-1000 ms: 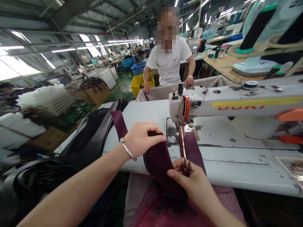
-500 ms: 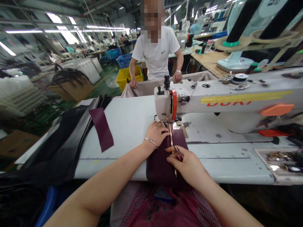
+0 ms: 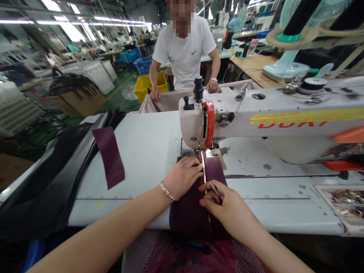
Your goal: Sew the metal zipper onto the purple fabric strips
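A dark purple leather piece [image 3: 189, 210] with a gold zipper [image 3: 203, 172] lies under the head of a white sewing machine [image 3: 196, 121]. My left hand [image 3: 183, 178], with a silver bracelet on the wrist, presses flat on the piece just left of the zipper. My right hand [image 3: 227, 208] rests on the piece to the right of the zipper and pinches small metal tweezers [image 3: 216, 188] between thumb and finger. A loose purple strip [image 3: 109, 157] lies on the table [image 3: 148, 148] to the left.
Black material [image 3: 48, 178] is piled along the table's left edge. A person in a white T-shirt [image 3: 184, 49] stands behind the table, holding beige cloth [image 3: 170, 101]. A tray of metal parts [image 3: 345, 199] sits at the right. Thread cones [image 3: 297, 19] stand at upper right.
The purple piece went from held up and folded in both hands to flat under the machine head. My left hand let go of the long strip, which now lies on the table.
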Available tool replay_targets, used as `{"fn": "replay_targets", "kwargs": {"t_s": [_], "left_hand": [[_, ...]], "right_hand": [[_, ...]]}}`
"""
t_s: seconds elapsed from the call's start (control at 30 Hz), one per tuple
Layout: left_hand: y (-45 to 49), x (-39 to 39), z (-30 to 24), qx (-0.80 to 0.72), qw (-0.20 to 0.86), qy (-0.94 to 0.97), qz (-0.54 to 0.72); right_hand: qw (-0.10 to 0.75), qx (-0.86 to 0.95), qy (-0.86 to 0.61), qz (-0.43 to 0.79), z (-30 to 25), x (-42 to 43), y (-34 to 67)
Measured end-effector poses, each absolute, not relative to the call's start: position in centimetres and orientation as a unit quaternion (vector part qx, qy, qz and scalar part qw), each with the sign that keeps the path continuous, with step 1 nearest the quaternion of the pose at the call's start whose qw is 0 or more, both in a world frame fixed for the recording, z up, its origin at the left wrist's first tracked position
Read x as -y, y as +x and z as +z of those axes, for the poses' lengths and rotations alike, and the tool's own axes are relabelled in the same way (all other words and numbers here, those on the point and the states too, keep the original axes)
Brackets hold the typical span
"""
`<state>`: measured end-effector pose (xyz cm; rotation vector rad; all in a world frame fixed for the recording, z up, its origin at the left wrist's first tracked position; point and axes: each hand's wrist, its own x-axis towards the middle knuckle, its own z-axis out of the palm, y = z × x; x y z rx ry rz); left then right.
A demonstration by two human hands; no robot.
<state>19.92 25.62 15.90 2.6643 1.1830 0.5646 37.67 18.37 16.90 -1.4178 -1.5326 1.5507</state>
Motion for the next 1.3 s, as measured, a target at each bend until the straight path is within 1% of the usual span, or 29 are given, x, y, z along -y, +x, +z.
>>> {"fn": "replay_targets", "kwargs": {"t_s": [0.13, 0.23, 0.37, 0.43, 0.5, 0.63, 0.7, 0.77, 0.9, 1.17, 1.3], "left_hand": [[18.9, -24.4, 16.4, -0.38, 0.076, 0.913, 0.13], [18.7, -24.2, 16.3, -0.378, 0.079, 0.916, 0.11], [18.9, -24.2, 16.1, -0.384, 0.06, 0.915, 0.108], [19.0, -24.1, 16.0, -0.383, 0.041, 0.916, 0.113], [19.1, -24.1, 15.9, -0.378, 0.021, 0.918, 0.116], [19.2, -24.1, 15.9, -0.369, -0.01, 0.923, 0.112], [19.2, -24.1, 16.0, -0.367, -0.018, 0.923, 0.111], [19.3, -24.1, 16.0, -0.365, -0.019, 0.925, 0.104], [19.3, -24.2, 16.0, -0.364, -0.015, 0.927, 0.092], [18.9, -24.5, 16.2, -0.376, -0.016, 0.924, 0.076], [18.8, -25.1, 16.3, -0.381, -0.009, 0.923, 0.062]], "right_hand": [[0.26, 0.571, -0.526, 0.574, 17.1, -18.6, 37.8], [0.24, 0.577, -0.526, 0.577, 17.3, -18.7, 37.7], [0.199, 0.595, -0.526, 0.575, 18.1, -19.2, 38.0], [0.165, 0.638, -0.518, 0.545, 18.5, -19.9, 38.7], [0.153, 0.72, -0.504, 0.452, 18.6, -21.0, 39.6], [0.175, 0.881, -0.408, 0.161, 17.8, -24.0, 41.4], [0.153, 0.909, -0.375, 0.095, 17.0, -25.1, 41.9], [0.138, 0.915, -0.371, 0.082, 16.2, -25.5, 42.1], [0.148, 0.908, -0.384, 0.082, 15.2, -25.3, 42.2], [0.151, 0.906, -0.391, 0.056, 14.9, -25.5, 41.3], [0.132, 0.902, -0.407, 0.061, 14.9, -25.9, 41.1]]}}
